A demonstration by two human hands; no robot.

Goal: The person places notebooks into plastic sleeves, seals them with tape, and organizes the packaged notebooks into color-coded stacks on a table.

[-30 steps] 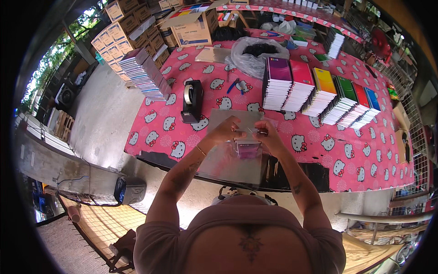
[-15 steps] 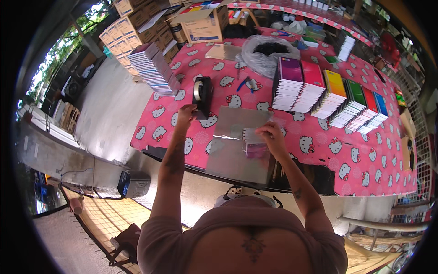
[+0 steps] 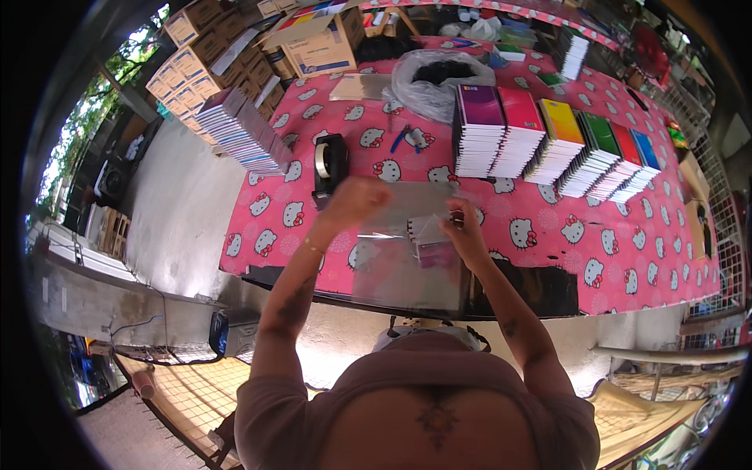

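Observation:
A small spiral notebook point(image 3: 427, 233) with a partly purple cover lies in clear plastic point(image 3: 439, 254) on a grey sheet point(image 3: 392, 286) at the table's near edge. At the notebook's upper right, my right hand point(image 3: 464, 227) pinches the edge of the clear plastic. My left hand point(image 3: 356, 205) is raised over the grey sheet's left part, fingers curled and blurred. Whatever it holds is too small to make out. A black tape dispenser point(image 3: 330, 160) with a roll of tape stands just beyond the left hand.
Stacked spiral notebooks point(image 3: 540, 141) in several colours stand on the right of the pink patterned table point(image 3: 501, 270). A taller notebook stack point(image 3: 243, 133) stands at the left edge. Blue-handled pliers point(image 3: 401, 139) and a clear plastic bag point(image 3: 403, 86) lie farther back. Cardboard boxes point(image 3: 317, 48) rise behind.
My left hand has left the tape dispenser and moved right, toward the notebook. My right hand stays by the notebook's upper right corner. The view has shifted slightly.

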